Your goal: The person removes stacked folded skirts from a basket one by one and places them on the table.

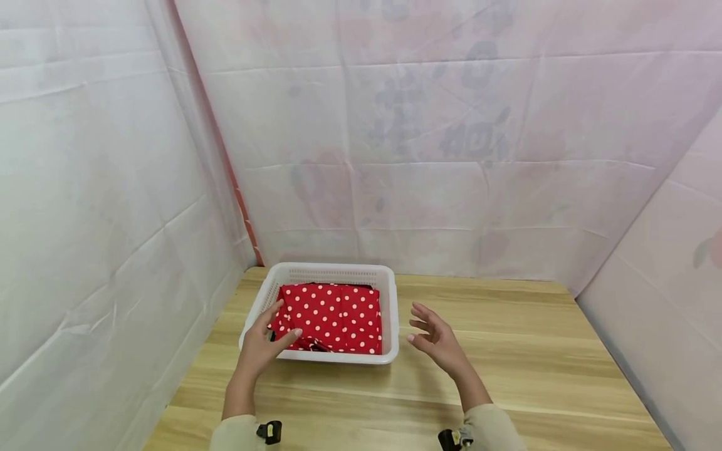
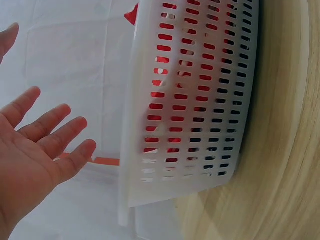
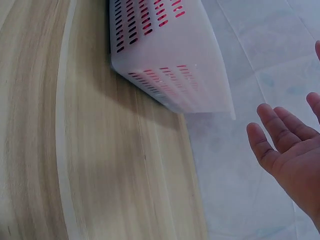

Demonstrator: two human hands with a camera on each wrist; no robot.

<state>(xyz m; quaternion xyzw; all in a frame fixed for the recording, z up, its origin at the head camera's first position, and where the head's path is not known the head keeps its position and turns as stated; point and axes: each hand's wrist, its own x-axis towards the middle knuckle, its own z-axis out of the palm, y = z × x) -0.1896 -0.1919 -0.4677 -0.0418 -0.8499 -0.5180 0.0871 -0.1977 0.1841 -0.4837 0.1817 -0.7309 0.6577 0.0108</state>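
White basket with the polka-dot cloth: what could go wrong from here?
The white basket stands close to the left edge of the table, so a careless push that way might send it over.

The red polka-dot cloth is bunched at its near side, so fingers could snag it and disturb the folds.

The left hand is over the basket while the right hand is off to its side; uneven contact might swivel the basket.
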